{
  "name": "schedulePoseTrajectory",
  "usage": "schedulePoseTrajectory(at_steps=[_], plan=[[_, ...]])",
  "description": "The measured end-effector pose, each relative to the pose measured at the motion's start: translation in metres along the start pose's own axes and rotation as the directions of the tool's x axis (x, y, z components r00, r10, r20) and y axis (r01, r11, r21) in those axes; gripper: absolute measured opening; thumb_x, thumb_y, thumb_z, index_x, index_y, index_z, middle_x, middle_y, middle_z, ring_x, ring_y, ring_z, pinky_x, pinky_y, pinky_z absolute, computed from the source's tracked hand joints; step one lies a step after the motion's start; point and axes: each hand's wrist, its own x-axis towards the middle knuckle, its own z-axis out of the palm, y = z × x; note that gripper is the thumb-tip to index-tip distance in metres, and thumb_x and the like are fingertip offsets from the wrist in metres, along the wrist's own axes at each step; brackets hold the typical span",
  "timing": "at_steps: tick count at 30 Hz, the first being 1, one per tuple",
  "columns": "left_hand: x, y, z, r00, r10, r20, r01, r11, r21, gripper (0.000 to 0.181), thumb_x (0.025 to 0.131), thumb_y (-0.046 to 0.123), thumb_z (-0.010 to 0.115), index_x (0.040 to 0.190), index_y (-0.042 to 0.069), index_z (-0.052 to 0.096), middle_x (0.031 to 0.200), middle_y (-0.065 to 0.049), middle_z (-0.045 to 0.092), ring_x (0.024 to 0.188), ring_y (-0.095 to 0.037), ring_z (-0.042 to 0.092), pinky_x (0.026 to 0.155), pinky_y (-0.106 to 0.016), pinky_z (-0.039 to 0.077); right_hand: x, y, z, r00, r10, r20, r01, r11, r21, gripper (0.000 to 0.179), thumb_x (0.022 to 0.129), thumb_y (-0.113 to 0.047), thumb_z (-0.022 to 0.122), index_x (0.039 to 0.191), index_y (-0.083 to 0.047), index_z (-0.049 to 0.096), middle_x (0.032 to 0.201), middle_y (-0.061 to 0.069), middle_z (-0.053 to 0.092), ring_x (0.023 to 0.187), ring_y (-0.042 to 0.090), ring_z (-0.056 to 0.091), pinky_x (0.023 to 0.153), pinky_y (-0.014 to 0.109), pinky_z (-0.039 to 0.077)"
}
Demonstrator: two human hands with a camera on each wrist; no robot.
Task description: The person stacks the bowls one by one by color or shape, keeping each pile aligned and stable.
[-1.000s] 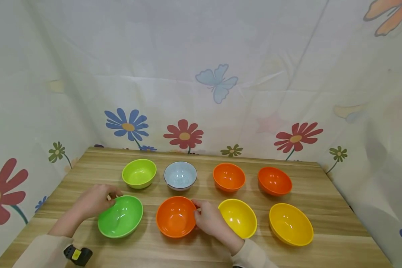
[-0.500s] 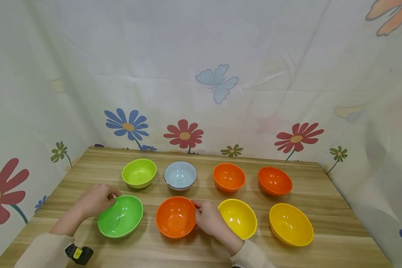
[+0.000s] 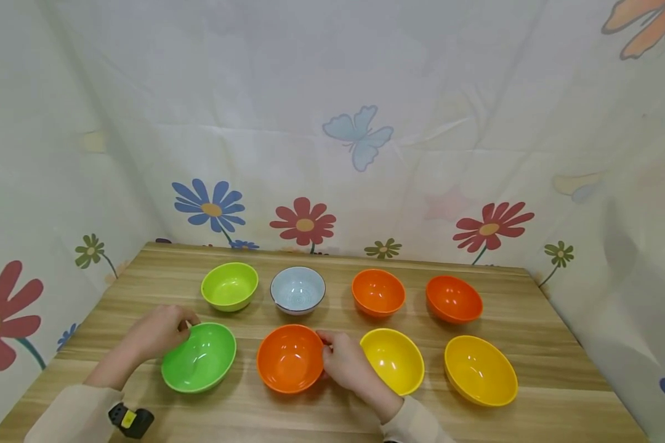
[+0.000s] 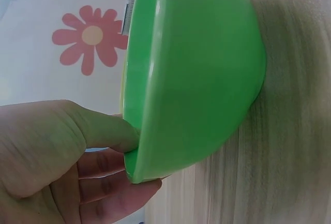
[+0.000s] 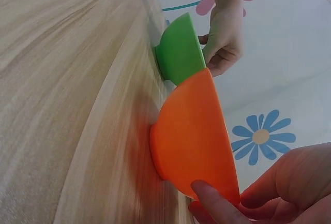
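Note:
My left hand [image 3: 161, 332] pinches the upper-left rim of a green bowl [image 3: 199, 360]. In the left wrist view the thumb [image 4: 116, 132] is at the rim and other fingers reach under the outer wall. An orange bowl [image 3: 290, 360] stands to its right, and my right hand [image 3: 348, 363] pinches that bowl's right rim. One finger [image 5: 217, 203] lies against its outside in the right wrist view. Both bowls stand upright on the wooden table and look empty inside. The right forearm passes in front of a yellow bowl [image 3: 393, 360], partly covering it.
Behind is a row of smaller bowls: lime green [image 3: 229, 287], pale blue with a dark rim [image 3: 298, 289], orange [image 3: 378, 293] and red-orange [image 3: 454, 299]. A deeper yellow bowl [image 3: 480, 370] stands at front right. A flowered cloth [image 3: 360, 184] hangs behind the table [image 3: 560, 381].

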Motion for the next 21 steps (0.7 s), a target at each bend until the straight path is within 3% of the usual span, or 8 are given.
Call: schedulePoseTrajectory(at_steps=[14, 21], plan=[[0.002, 0.004, -0.003, 0.999, 0.006, -0.038, -0.005, 1.0, 0.021, 0.023, 0.073, -0.006, 0.059, 0.09, 0.004, 0.071, 0.072, -0.002, 0.064, 0.062, -0.01, 0.053, 0.051, -0.023, 0.045, 0.0, 0.0, 0.0, 1.0, 0.005, -0.012, -0.005, 1.0, -0.031, 0.038, 0.083, 0.008, 0.049, 0.12, 0.004, 0.058, 0.106, 0.018, 0.064, 0.05, 0.01, 0.052, 0.046, 0.017, 0.048], [0.004, 0.01, -0.013, 0.999, -0.034, 0.007, 0.034, 0.999, 0.018, 0.023, 0.078, -0.006, 0.059, 0.096, 0.003, 0.07, 0.073, -0.003, 0.062, 0.062, -0.012, 0.052, 0.05, -0.025, 0.045, -0.001, 0.0, -0.001, 0.999, -0.032, -0.033, 0.03, 0.998, -0.063, 0.038, 0.082, 0.009, 0.048, 0.118, 0.005, 0.059, 0.104, 0.018, 0.065, 0.049, 0.009, 0.05, 0.044, 0.017, 0.046]])
